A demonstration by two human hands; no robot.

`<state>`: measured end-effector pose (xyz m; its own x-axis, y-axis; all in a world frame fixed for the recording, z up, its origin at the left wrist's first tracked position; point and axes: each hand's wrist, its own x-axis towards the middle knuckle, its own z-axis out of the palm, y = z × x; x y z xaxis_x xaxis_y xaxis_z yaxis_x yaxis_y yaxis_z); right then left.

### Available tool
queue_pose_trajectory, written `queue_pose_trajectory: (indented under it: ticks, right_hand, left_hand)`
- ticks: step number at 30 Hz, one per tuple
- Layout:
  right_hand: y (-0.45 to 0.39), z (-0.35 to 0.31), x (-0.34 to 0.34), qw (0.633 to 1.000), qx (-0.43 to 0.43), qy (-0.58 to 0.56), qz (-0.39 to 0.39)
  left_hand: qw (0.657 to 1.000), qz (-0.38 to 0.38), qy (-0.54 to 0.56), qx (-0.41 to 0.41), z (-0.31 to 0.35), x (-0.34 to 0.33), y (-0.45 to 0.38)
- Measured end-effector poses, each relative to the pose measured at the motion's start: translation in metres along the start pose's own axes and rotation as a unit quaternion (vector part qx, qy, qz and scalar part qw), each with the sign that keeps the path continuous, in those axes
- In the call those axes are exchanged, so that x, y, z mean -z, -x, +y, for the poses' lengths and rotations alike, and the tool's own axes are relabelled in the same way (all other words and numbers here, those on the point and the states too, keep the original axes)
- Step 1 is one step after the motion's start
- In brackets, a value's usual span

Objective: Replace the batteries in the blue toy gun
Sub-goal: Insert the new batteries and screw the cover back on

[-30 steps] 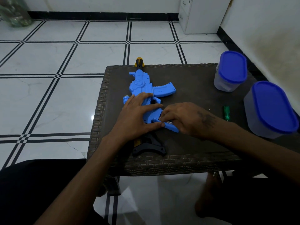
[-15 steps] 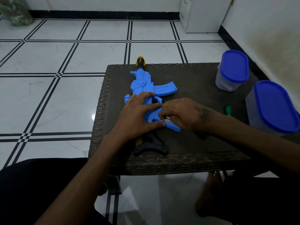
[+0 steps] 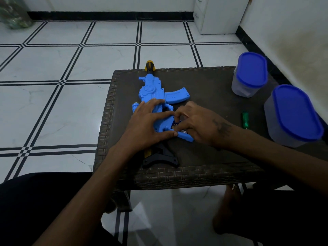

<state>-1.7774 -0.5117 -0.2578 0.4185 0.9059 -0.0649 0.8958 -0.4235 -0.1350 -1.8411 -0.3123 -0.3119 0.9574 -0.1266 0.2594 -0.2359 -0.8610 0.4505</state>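
The blue toy gun (image 3: 154,93) lies lengthwise on the dark woven table (image 3: 209,157), yellow-black muzzle at the far edge, black stock toward me. My left hand (image 3: 149,125) presses flat on the gun's body, fingers spread, thumb against the grip. My right hand (image 3: 195,123) hovers over the grip, its curled fingers pinching a battery (image 3: 177,123) at the open battery slot. Most of the battery is hidden under my fingers.
A green screwdriver (image 3: 245,120) lies right of my right hand. Two clear containers with blue lids stand at the table's right side, one far (image 3: 250,75) and one near (image 3: 294,114). A white cabinet (image 3: 220,13) stands on the tiled floor behind.
My right hand has risen at the knuckles and curled its fingers more over the grip's battery slot. The left hand stays pressed on the gun.
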Motion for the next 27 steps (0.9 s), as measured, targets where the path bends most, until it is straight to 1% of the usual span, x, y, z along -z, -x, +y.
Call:
queue_pose_trajectory:
  ticks: [4, 5, 6, 9, 12, 15, 18, 20, 24, 27]
  right_hand:
    - [0.006, 0.003, 0.003, 1.000, -0.012, 0.003, -0.005]
    - [0.010, 0.004, 0.003, 1.000, -0.022, -0.011, 0.014]
    - [0.015, 0.004, 0.003, 0.997, -0.043, -0.039, 0.049]
    - [0.032, 0.008, 0.003, 0.969, -0.131, -0.131, 0.163]
    - [0.048, 0.015, 0.006, 0.946, -0.209, -0.140, 0.204]
    - [0.064, 0.025, 0.009, 0.929, -0.253, -0.159, 0.220]
    - [0.084, 0.035, 0.010, 0.912, -0.317, -0.146, 0.213]
    - [0.092, 0.035, 0.006, 0.910, -0.336, -0.147, 0.194]
    - [0.095, 0.021, -0.010, 0.920, -0.334, -0.172, 0.110]
    - [0.089, 0.010, -0.023, 0.934, -0.324, -0.135, 0.066]
  left_hand:
    - [1.000, 0.003, 0.000, -0.007, -0.002, -0.002, -0.001]
    - [1.000, 0.004, 0.001, -0.006, -0.002, -0.001, -0.001]
    - [1.000, 0.002, 0.001, -0.005, -0.002, -0.001, -0.001]
    - [1.000, -0.001, -0.005, -0.002, -0.002, 0.001, -0.001]
    - [1.000, -0.010, -0.009, -0.005, -0.001, 0.002, -0.001]
    - [1.000, -0.015, -0.022, -0.002, -0.002, 0.003, 0.002]
    - [0.999, -0.016, -0.031, -0.004, 0.000, 0.003, 0.001]
    - [0.999, -0.013, -0.032, -0.006, 0.000, 0.002, 0.001]
    - [0.999, -0.011, -0.034, -0.006, 0.001, 0.002, 0.001]
    - [0.999, -0.013, -0.032, -0.007, 0.003, 0.003, 0.000]
